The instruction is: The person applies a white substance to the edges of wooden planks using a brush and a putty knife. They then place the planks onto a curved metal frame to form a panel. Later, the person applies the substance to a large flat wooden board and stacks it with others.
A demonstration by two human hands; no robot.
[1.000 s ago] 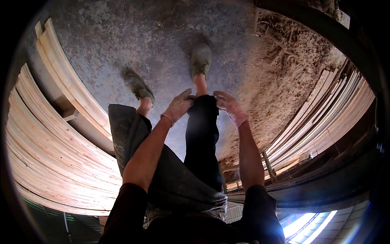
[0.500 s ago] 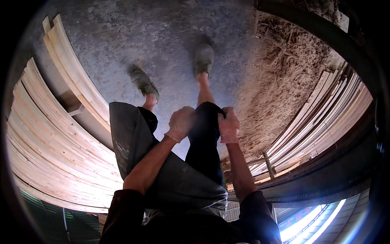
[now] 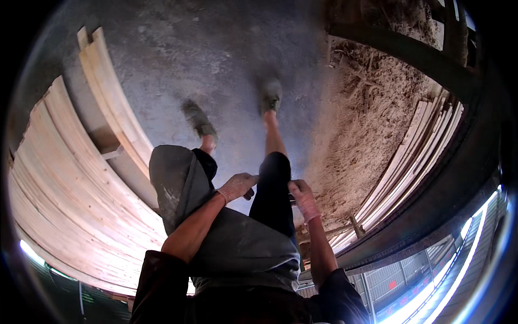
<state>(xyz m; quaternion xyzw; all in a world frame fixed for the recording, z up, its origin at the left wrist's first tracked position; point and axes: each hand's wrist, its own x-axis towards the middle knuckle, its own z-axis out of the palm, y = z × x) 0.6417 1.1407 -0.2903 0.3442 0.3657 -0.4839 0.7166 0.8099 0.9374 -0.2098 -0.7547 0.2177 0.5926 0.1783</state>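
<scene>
My left hand [image 3: 236, 187], in a pale thin glove, is closed at the left side of my right leg's black trouser leg [image 3: 272, 189], its fingertips pinching the cloth. On the other side of that leg, my right hand [image 3: 304, 197], also gloved, has its fingers curled with the thumb against the cloth edge. The trouser hem sits around the knee, and bare shin shows above it in the picture. A grey apron [image 3: 232, 243] with whitish smudges covers my lap and left thigh. Dull green shoes [image 3: 271, 94] are on my feet.
Long pale boards [image 3: 81, 178] lie stacked at the left, with a few narrower boards [image 3: 116, 92] beside them. Sawdust [image 3: 367, 119] heaps on the grey floor [image 3: 216, 48] at the right, near thin wood strips [image 3: 404, 156] and a dark curved beam [image 3: 410, 48].
Both hands have slid from the knee toward my body along the right trouser leg. My view has shifted slightly, showing more of the dark beam and bright opening at the right.
</scene>
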